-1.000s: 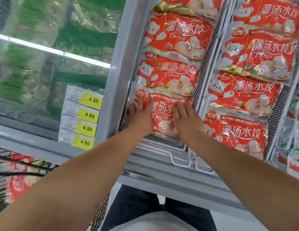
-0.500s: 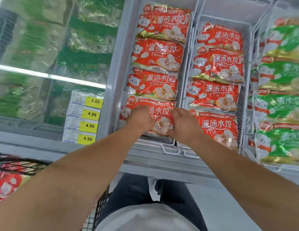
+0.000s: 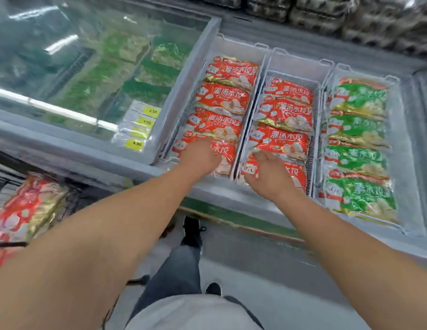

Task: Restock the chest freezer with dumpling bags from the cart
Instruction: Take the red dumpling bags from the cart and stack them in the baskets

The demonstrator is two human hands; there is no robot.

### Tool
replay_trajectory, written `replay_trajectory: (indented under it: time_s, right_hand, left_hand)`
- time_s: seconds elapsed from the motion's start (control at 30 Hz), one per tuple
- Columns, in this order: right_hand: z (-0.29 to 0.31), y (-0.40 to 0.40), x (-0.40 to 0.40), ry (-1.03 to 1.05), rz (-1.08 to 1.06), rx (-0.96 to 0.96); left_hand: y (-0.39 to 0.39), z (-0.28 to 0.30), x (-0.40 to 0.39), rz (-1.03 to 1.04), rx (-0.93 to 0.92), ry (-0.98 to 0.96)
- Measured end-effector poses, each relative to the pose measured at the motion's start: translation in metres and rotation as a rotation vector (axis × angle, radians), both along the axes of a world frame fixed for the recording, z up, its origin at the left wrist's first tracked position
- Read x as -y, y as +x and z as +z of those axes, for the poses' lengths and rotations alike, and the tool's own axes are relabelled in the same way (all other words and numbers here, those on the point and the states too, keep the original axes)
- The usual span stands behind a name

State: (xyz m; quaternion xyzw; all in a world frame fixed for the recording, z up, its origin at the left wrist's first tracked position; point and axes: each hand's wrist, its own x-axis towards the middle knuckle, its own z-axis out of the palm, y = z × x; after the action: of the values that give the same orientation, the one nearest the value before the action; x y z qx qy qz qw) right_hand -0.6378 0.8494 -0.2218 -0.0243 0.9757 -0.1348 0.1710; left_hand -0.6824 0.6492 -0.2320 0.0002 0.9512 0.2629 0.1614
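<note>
Red dumpling bags (image 3: 228, 98) filled the freezer (image 3: 260, 194) baskets to the front edge. Left hand (image 3: 203, 156) lay flat on the nearest bag; right hand (image 3: 267, 172) hovered loose, empty. More bags waited in the cart (image 3: 24, 210).

Yellow price tags (image 3: 137, 143) on glass lid (image 3: 64, 75); possibly egg cartons (image 3: 327, 13) behind.
</note>
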Motion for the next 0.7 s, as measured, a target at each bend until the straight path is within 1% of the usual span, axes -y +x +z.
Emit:
replay_trajectory:
  time_s: [0.13,0.2,0.43,0.53,0.7]
  right_hand:
    - [0.019,0.05,0.004,-0.01,0.041,-0.09]
    - [0.029,0.07,0.017,-0.009,0.087,-0.098]
    - [0.044,0.122,0.088,-0.09,0.235,-0.049]
    - [0.043,0.135,0.121,-0.102,0.295,-0.034]
    - [0.034,0.165,0.199,-0.133,0.416,-0.022]
  left_hand:
    - [0.068,0.034,0.017,0.059,-0.094,0.0]
    - [0.098,0.044,0.032,0.112,-0.098,-0.004]
    - [0.191,0.055,0.105,0.284,-0.021,-0.088]
    - [0.223,0.053,0.136,0.345,-0.025,-0.082]
    - [0.276,0.048,0.208,0.462,0.041,-0.11]
